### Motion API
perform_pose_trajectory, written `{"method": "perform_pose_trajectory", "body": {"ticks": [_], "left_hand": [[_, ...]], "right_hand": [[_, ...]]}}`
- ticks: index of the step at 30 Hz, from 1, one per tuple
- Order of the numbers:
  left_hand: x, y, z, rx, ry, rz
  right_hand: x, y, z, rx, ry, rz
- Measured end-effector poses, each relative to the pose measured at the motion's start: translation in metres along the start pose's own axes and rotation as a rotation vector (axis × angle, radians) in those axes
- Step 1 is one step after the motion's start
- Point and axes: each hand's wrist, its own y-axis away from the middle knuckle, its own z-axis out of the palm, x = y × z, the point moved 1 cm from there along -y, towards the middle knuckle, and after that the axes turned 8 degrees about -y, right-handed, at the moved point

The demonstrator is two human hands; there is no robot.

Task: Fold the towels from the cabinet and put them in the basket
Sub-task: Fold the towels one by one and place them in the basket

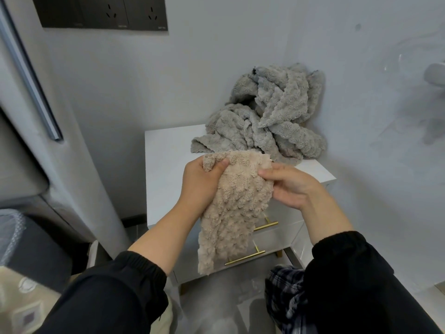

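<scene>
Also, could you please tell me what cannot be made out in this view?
Head view:
Grey towel pile: count hidden by tangled folds.
Cabinet drawers: partly covered by the beige towel.
Object at left edge: cropped, blurred; basket or not, unclear.
Right hand: fingertips behind the towel.

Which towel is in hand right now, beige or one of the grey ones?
The beige towel, held by both the left hand and the right hand. The grey towels lie heaped on the cabinet.

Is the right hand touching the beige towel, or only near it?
Touching. The head view shows the right hand pinching the upper right edge of the beige towel.
</scene>
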Motion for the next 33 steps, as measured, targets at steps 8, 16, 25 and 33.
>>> {"method": "perform_pose_trajectory", "body": {"ticks": [8, 16, 25, 33], "left_hand": [[0.002, -0.022, -0.035, -0.37, -0.238, -0.119], [-0.001, -0.029, -0.042, -0.26, -0.669, -0.014], [0.001, -0.029, -0.037, -0.236, 0.031, -0.339], [-0.006, -0.047, -0.034, -0.054, 0.097, -0.324]], "right_hand": [[0.0, 0.0, 0.002, 0.303, 0.564, -0.281], [-0.004, -0.001, 0.002, 0.426, 0.958, -0.481], [-0.011, -0.019, 0.007, 0.28, 0.378, -0.155], [-0.014, -0.037, 0.009, 0.315, 0.204, -0.191]]}}
